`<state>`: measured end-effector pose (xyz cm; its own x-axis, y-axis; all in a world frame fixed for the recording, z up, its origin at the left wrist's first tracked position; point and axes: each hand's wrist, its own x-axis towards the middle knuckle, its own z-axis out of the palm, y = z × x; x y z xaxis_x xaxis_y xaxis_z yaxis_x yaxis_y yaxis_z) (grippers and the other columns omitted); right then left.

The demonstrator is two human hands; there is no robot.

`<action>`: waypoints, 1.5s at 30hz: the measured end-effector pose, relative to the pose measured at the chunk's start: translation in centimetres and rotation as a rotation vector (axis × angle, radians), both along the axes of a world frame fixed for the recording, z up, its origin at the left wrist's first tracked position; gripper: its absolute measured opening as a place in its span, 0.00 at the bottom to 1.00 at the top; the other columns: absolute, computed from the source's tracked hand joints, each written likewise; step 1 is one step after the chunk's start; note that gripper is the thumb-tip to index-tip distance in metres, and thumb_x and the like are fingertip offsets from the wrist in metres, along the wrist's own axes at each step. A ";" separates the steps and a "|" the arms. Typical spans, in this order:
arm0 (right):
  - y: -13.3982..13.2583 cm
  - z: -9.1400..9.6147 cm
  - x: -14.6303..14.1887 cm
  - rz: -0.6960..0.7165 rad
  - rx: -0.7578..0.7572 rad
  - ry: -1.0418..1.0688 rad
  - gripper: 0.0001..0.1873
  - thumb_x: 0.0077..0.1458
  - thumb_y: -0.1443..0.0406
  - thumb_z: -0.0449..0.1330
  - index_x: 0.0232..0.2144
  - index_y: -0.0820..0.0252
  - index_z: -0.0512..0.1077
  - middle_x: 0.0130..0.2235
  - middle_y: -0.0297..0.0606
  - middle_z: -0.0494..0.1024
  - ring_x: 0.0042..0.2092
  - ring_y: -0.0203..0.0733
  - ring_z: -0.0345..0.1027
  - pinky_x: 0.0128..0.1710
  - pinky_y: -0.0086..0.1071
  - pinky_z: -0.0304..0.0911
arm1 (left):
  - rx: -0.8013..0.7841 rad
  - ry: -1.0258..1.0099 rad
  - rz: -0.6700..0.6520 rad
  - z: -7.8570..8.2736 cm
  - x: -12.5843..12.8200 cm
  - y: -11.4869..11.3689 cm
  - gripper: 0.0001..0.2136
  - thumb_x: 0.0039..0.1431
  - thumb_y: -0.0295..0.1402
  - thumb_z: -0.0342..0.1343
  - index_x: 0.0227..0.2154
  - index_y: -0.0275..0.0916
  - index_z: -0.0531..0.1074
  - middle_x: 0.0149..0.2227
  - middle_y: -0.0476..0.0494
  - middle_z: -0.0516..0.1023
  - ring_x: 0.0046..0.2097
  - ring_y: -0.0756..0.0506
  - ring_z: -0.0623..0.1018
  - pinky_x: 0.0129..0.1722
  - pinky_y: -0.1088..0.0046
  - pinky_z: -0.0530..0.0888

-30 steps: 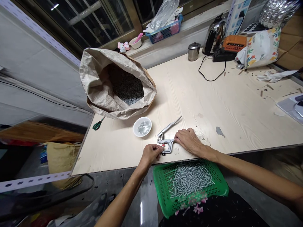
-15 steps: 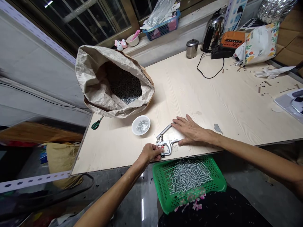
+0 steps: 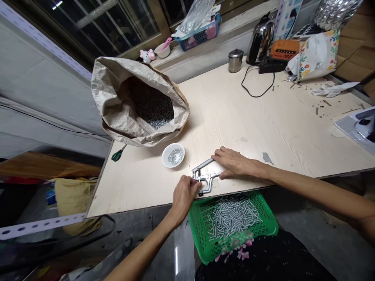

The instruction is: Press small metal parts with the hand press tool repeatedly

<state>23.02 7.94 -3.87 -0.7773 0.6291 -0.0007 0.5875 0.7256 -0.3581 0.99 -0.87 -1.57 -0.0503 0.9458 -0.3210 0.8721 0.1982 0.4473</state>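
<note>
A silver snap-fastener plier (image 3: pixel 208 180) with a spring under its lever lies near the table's front edge. The fingers of my right hand (image 3: pixel 231 161) rest over the end of the raised lever, thumb against the lower handle. At the plier's jaw, my left hand (image 3: pixel 184 195) pinches thumb and fingertips together; whatever is between them is too small and covered to name. A white bowl (image 3: pixel 173 155) of small silver metal pieces stands just behind my left hand. Below the table edge, a green basket (image 3: pixel 197 242) holds many short silver metal pieces.
A large woven sack (image 3: pixel 109 91) full of small metal pieces leans open at the back left. Green-handled scissors (image 3: pixel 117 155) lie by the left edge. Farther back are a steel canister (image 3: pixel 236 61), a kettle (image 3: pixel 260 39) and a black cord (image 3: pixel 258 96).
My right fingers have curled over the lever, and its end sits slightly lower. My left hand has risen and turned at the jaw. A red bit seen there earlier no longer shows.
</note>
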 end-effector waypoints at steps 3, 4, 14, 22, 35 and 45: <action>-0.5 -0.2 -0.1 -0.012 -0.004 0.008 0.28 0.42 0.56 0.71 0.42 0.64 0.69 0.43 0.45 0.69 0.44 0.49 0.59 0.39 0.38 0.59 | 0.314 0.089 -0.312 -0.5 1.5 0.7 0.15 0.56 0.36 0.59 0.45 0.38 0.69 0.47 0.38 0.73 0.49 0.40 0.72 0.46 0.60 0.72; -0.7 -0.2 0.0 -0.012 0.005 0.023 0.28 0.42 0.57 0.71 0.43 0.64 0.69 0.43 0.45 0.69 0.44 0.49 0.59 0.40 0.38 0.59 | 0.345 0.084 -0.415 -0.8 2.0 1.3 0.19 0.56 0.36 0.59 0.49 0.38 0.66 0.51 0.37 0.71 0.52 0.39 0.70 0.49 0.58 0.71; -1.7 -1.5 1.0 -0.052 0.096 0.039 0.05 0.58 0.65 0.59 0.36 0.62 0.69 0.37 0.42 0.71 0.39 0.43 0.60 0.38 0.36 0.58 | 0.285 0.210 -0.675 -1.6 4.1 4.0 0.12 0.63 0.35 0.52 0.46 0.36 0.67 0.42 0.39 0.73 0.44 0.41 0.70 0.44 0.62 0.71; -1.0 -1.2 0.6 -0.028 0.111 0.021 0.09 0.57 0.61 0.60 0.35 0.62 0.70 0.37 0.43 0.72 0.38 0.43 0.60 0.36 0.35 0.57 | 0.471 0.255 -0.597 -3.5 4.2 2.3 0.09 0.65 0.33 0.48 0.43 0.38 0.69 0.45 0.39 0.73 0.48 0.41 0.71 0.45 0.63 0.72; 1.9 -1.7 -0.3 -0.145 0.209 -0.028 0.09 0.62 0.70 0.51 0.33 0.60 0.70 0.37 0.39 0.73 0.39 0.42 0.60 0.36 0.33 0.49 | 0.607 0.225 -0.525 -4.2 5.3 -2.7 0.07 0.64 0.28 0.49 0.42 0.37 0.70 0.38 0.41 0.71 0.41 0.43 0.69 0.41 0.66 0.72; 1.8 -2.9 -0.6 -0.161 0.292 -0.053 0.12 0.61 0.75 0.48 0.32 0.59 0.68 0.36 0.40 0.71 0.38 0.43 0.57 0.33 0.34 0.46 | 0.057 0.221 0.108 -0.9 -0.5 -0.1 0.11 0.55 0.41 0.57 0.25 0.38 0.74 0.33 0.43 0.74 0.41 0.42 0.72 0.33 0.72 0.67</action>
<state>22.45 9.74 -6.79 -0.6720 0.7230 0.1601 0.7148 0.6898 -0.1148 0.52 -0.92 -2.44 -0.2152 0.9474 -0.2369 0.9252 0.2754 0.2611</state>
